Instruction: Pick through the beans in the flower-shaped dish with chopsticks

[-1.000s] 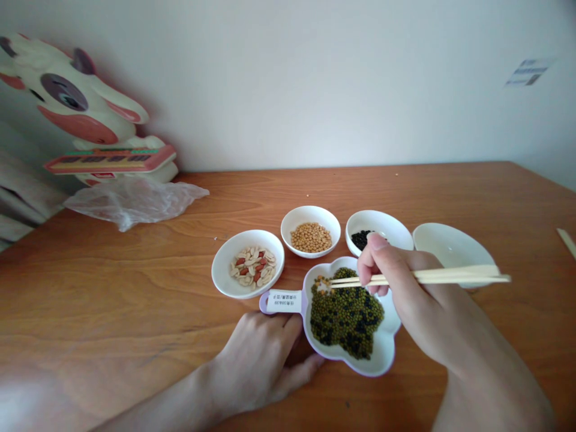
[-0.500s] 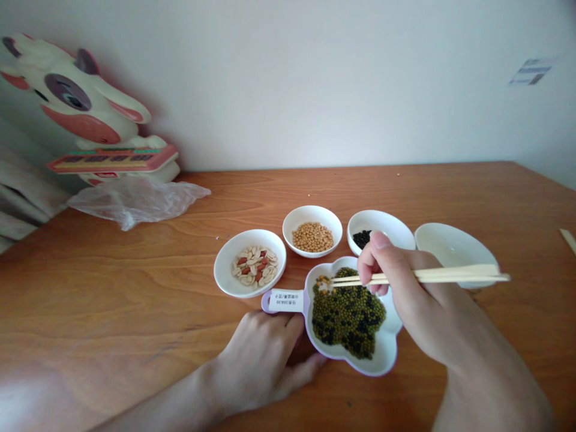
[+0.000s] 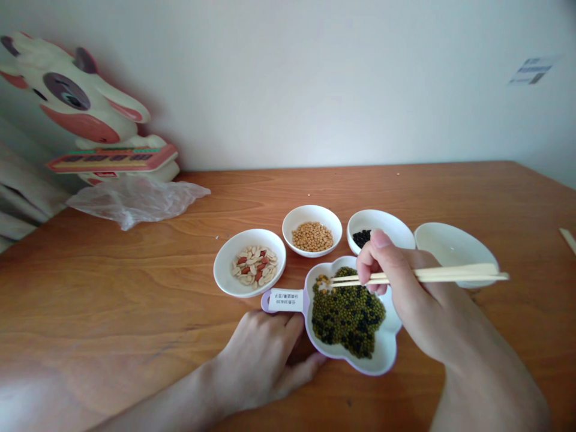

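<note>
Right hand (image 3: 405, 288) gripping chopsticks (image 3: 432, 275), tips over flower-shaped dish (image 3: 387, 354), left hand (image 3: 265, 360) bracing it

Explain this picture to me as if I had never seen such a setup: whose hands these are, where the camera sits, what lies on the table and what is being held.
There is no machine here. A person wears a camera on the head, looking forward and down, so both hands are that person's own.

The right hand holds a pair of wooden chopsticks; their tips reach into a flower-shaped dish of mixed green and dark beans. The left hand rests on the wooden table against that dish, just below its labelled handle.

Behind it stand four small white bowls: one with peanuts, one with yellow beans, one with black beans, and one that looks empty. Far left are a crumpled plastic bag and a cartoon animal toy.
</note>
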A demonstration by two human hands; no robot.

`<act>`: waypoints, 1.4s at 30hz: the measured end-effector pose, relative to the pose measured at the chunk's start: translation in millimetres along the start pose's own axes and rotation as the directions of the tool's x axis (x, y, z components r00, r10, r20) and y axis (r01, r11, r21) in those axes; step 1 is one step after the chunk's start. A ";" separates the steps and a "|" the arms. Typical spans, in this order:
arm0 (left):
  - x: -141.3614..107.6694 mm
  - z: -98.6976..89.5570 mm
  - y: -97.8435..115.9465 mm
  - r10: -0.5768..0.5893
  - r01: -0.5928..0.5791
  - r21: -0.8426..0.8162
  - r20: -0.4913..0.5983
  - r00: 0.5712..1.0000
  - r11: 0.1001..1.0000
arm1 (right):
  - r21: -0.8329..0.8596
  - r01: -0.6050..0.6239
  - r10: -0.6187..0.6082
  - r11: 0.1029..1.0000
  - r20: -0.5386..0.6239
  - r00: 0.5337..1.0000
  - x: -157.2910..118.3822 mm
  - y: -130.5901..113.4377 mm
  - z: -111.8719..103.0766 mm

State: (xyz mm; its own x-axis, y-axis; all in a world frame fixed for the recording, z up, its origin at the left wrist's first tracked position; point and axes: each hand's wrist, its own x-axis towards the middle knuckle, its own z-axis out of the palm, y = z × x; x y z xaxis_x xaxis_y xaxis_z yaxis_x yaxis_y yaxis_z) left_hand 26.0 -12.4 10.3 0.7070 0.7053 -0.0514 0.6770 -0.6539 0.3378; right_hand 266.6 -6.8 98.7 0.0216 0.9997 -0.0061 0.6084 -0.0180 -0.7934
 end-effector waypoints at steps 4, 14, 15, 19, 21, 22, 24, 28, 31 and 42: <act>-0.3 0.6 -0.4 0.000 0.000 0.004 0.000 1.000 1.000 | -0.009 -0.001 0.000 1.000 -0.012 1.000 1.9 -1.1 -0.1; 0.3 2.1 -2.3 -0.006 0.006 0.007 -0.003 1.000 1.000 | 0.021 0.023 -0.021 1.000 -0.089 0.996 2.1 4.4 0.4; 0.2 2.1 -2.2 -0.005 0.005 0.002 -0.005 1.000 1.000 | 0.025 0.040 -0.037 0.999 -0.104 0.994 1.1 4.4 -1.2; 0.1 2.9 -2.4 0.003 -0.003 -0.011 -0.027 1.000 1.000 | 0.059 0.139 -0.117 0.989 -0.275 0.954 -2.2 0.8 -8.8; 0.1 3.3 -3.0 0.009 -0.010 -0.008 -0.040 0.999 1.000 | 0.102 0.172 -0.116 0.980 -0.408 0.905 -2.0 -2.5 -9.2; 0.1 3.3 -3.2 0.014 -0.014 -0.005 -0.046 0.999 1.000 | 0.128 0.197 -0.112 0.972 -0.482 0.869 -1.1 -4.1 -7.7; 0.0 3.0 -3.5 0.022 -0.022 0.002 -0.050 0.998 1.000 | 0.185 0.264 -0.096 0.947 -0.621 0.778 2.2 -6.4 -1.6; -0.2 2.2 -3.1 0.022 -0.022 0.005 -0.033 0.999 1.000 | 0.263 0.319 -0.089 0.910 -0.629 0.772 12.7 -3.7 14.5; -0.1 2.0 -2.6 0.008 -0.008 0.012 -0.027 1.000 1.000 | 0.264 0.298 -0.104 0.917 -0.564 0.819 19.4 2.6 17.7; -1.2 2.0 -3.3 0.028 -0.027 0.021 -0.046 0.999 0.999 | 0.360 0.420 -0.154 0.833 -0.578 0.801 -22.1 34.4 0.4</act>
State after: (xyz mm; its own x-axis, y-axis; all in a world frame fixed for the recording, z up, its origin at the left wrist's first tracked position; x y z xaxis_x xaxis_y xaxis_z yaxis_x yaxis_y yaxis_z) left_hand 23.3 -11.6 7.3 0.7156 0.6985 0.0019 0.6615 -0.6785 0.3194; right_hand 286.8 -29.5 71.3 0.3824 0.7962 0.4688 0.2301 0.4093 -0.8829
